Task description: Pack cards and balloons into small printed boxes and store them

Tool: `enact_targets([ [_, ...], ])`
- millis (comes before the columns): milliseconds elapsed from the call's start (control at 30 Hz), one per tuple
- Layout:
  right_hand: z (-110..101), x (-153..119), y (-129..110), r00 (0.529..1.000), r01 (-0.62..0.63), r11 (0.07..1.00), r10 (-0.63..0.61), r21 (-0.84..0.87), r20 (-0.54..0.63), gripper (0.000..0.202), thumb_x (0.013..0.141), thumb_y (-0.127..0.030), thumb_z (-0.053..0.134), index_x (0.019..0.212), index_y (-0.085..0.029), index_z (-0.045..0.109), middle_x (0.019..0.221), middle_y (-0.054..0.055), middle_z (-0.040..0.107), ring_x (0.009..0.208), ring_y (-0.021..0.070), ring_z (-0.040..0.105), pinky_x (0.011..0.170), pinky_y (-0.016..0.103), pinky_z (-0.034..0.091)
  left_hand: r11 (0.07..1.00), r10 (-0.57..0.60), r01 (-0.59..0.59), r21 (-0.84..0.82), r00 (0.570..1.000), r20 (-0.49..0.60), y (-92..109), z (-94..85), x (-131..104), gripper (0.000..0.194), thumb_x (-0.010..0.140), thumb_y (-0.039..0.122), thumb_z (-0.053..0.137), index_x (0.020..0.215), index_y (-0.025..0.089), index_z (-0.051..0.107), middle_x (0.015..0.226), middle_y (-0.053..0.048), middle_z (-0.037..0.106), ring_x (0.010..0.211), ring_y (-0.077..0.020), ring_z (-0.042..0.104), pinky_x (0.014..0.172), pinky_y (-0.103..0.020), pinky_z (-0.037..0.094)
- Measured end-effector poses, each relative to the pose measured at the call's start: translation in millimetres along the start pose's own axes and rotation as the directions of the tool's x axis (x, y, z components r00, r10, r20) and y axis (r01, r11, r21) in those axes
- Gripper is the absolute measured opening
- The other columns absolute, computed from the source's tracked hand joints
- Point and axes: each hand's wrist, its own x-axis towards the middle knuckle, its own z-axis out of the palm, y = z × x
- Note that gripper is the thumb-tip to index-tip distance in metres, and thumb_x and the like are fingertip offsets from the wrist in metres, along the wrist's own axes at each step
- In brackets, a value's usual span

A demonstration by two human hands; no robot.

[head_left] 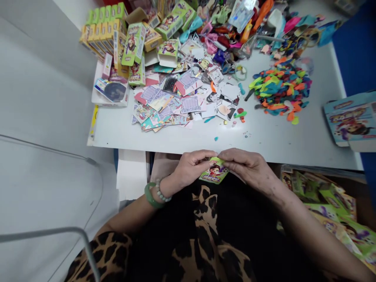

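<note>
A small green box [214, 173] with a cartoon figure on its front is held between both hands, just off the table's front edge. My left hand [192, 166] pinches its left side and upper edge, thumb toward the front. On the right, my right hand [245, 164] has its fingers closed on the box's upper right corner. The fingertips of both hands nearly meet at the box's top. A loose pile of printed cards [173, 102] lies on the table beyond the hands.
Stacked yellow and green boxes [102, 33] stand at the back left of the white table [182, 141]. Colourful balloons [280, 90] lie to the right, near a blue box [352, 119]. An open carton of green boxes [331, 203] sits below the table at right.
</note>
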Motion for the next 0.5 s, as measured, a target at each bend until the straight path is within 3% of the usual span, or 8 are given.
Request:
enact_targets([
  [200,11.2,-2.9,3.1,0.996,0.064,0.989,-0.072,-0.136,-0.054,0.021,0.100,-0.030,0.059,0.107,-0.031,0.079,0.110,0.006,0.078,0.102,0.0249,0.076,0.088,0.042,0.064,0.998,-0.054,0.055,0.032,0.998,-0.026,-2.8,-1.3,4.9,0.018,0.086,0.032,0.076,0.096,0.018,0.080,0.095,-0.005,0.079,0.089,-0.0175,0.072,0.089,-0.032,0.058],
  [333,21.5,-5.3,1.4,0.995,-0.019,0.995,0.010,-0.096,-0.102,0.022,0.101,-0.036,0.060,0.110,-0.029,0.079,0.103,0.004,0.079,0.094,0.0221,0.076,0.085,0.036,0.063,0.993,-0.001,-0.001,0.116,1.000,0.014,2.9,-4.7,7.9,0.017,0.086,0.035,0.075,0.087,0.019,0.080,0.091,-0.005,0.080,0.087,-0.0189,0.073,0.088,-0.032,0.058],
  [433,21.8,-9.1,-0.5,0.978,-0.013,0.993,-0.011,-0.115,-0.207,0.026,0.103,-0.040,0.056,0.113,-0.028,0.078,0.101,0.004,0.079,0.092,0.0200,0.075,0.085,0.034,0.062,0.996,0.012,-0.017,0.083,0.998,0.065,9.3,-6.2,12.1,0.026,0.087,0.043,0.076,0.096,0.020,0.083,0.104,-0.007,0.082,0.100,-0.0227,0.075,0.098,-0.035,0.058],
  [500,7.2,-17.8,-1.4,0.942,0.023,0.987,-0.076,-0.161,-0.328,0.027,0.105,-0.039,0.055,0.114,-0.029,0.077,0.102,0.004,0.078,0.093,0.0199,0.074,0.085,0.033,0.061,0.998,-0.018,0.014,0.056,0.997,0.075,12.8,-7.5,18.4,0.043,0.087,0.051,0.076,0.117,0.021,0.081,0.119,-0.010,0.080,0.112,-0.0256,0.074,0.105,-0.039,0.057],
])
